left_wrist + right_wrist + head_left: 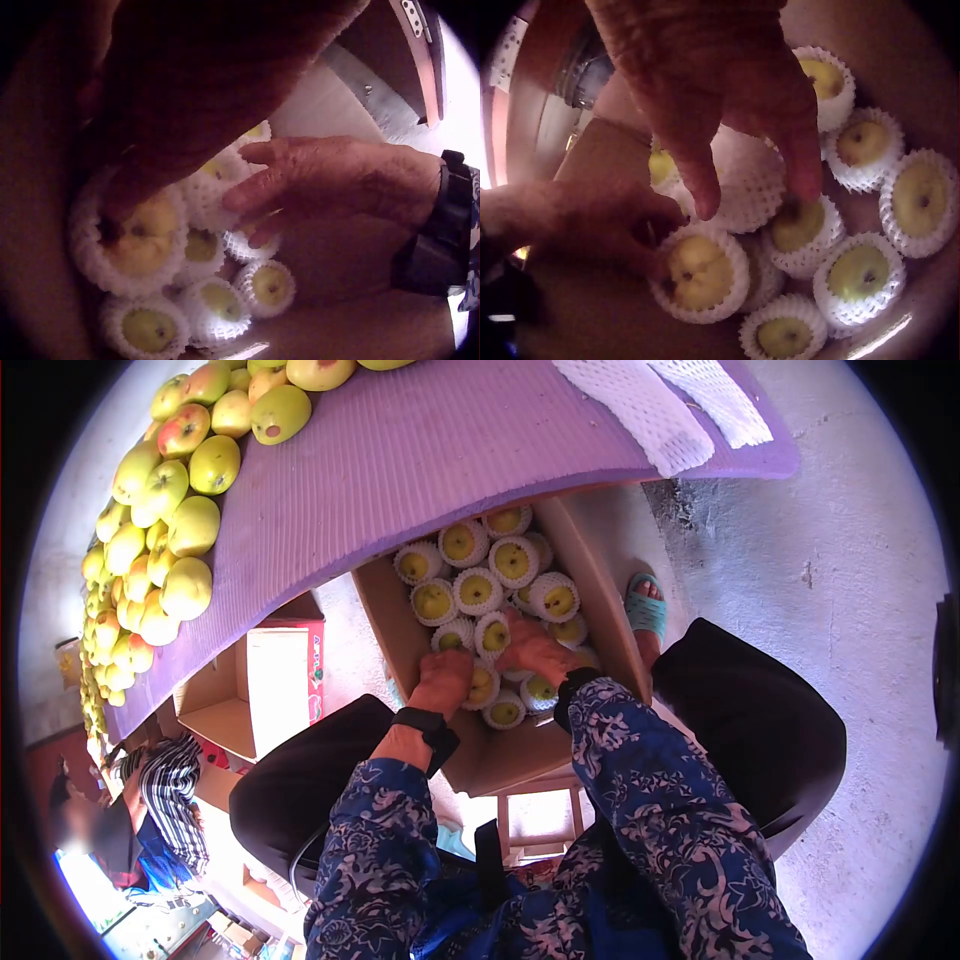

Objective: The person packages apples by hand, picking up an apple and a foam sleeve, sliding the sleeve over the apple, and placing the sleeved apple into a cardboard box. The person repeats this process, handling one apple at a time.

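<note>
Both hands reach into a cardboard box (622, 630) holding several yellow-green apples (478, 590) in white foam nets. My left hand (443, 678) is at the box's left side, fingers curled at the edge of a netted apple (701, 274); one fingertip presses inside the net's rim in the left wrist view. Beside it, my right hand (535, 650) straddles another netted apple (746, 184), thumb on one side and fingers on the other. That apple lies tilted, the side of its net facing the right wrist camera. The left palm is in deep shadow.
A purple ribbed table (400, 470) overhangs the box's far end, with a heap of bare apples (165, 490) and foam nets (650, 420) on it. Another open carton (225, 700) stands left. My knees (760, 730) flank the box. Another person (170, 790) is at far left.
</note>
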Tool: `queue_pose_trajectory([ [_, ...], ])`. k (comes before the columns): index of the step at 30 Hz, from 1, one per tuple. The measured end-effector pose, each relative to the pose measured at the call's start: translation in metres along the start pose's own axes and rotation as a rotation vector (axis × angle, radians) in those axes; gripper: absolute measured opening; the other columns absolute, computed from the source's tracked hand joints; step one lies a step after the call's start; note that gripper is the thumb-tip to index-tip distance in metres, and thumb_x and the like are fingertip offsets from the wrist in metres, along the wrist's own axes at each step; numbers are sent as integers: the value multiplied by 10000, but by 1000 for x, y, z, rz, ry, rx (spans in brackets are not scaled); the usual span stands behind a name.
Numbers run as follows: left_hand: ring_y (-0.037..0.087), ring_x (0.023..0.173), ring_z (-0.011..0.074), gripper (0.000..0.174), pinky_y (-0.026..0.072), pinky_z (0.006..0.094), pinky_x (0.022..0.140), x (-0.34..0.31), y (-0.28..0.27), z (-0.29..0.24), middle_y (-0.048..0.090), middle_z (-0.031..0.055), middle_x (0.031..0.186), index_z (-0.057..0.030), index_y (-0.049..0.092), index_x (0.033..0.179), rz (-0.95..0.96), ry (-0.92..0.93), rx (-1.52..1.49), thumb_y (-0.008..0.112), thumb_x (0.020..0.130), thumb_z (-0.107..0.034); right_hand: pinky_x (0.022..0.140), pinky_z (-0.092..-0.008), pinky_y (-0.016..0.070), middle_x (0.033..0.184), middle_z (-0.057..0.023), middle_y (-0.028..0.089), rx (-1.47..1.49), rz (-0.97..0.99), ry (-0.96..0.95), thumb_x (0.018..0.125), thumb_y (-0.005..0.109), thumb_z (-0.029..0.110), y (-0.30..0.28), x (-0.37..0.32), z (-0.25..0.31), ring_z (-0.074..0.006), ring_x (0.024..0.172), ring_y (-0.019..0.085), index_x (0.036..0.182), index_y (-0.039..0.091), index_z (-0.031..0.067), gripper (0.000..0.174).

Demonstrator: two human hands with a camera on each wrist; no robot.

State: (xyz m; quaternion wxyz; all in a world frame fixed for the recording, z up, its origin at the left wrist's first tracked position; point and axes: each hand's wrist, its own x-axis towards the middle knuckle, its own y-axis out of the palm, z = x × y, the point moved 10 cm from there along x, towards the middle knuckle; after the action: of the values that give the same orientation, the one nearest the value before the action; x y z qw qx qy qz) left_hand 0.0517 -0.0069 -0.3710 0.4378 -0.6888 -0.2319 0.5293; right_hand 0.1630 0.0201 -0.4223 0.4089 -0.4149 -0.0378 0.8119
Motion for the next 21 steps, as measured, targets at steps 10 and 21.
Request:
queue_pose_trajectory([
  [10,693,826,323,106,541,436,708,6,3,1,694,167,829,-57,672,842,-39,-1,-41,594,773,-72,870,-390,517,1103,-213,648,-278,-84,52,744,725,244,-26,-3,-1,-330,1012,643,1146,560,-30,513],
  [21,666,960,341,269,546,433,809,13,16,9,680,202,997,-32,665,985,200,-84,-50,698,751,-160,623,-366,524,643,-134,669,-277,428,300,766,693,192,-3,-49,10,-240,632,677,817,694,4,195],
])
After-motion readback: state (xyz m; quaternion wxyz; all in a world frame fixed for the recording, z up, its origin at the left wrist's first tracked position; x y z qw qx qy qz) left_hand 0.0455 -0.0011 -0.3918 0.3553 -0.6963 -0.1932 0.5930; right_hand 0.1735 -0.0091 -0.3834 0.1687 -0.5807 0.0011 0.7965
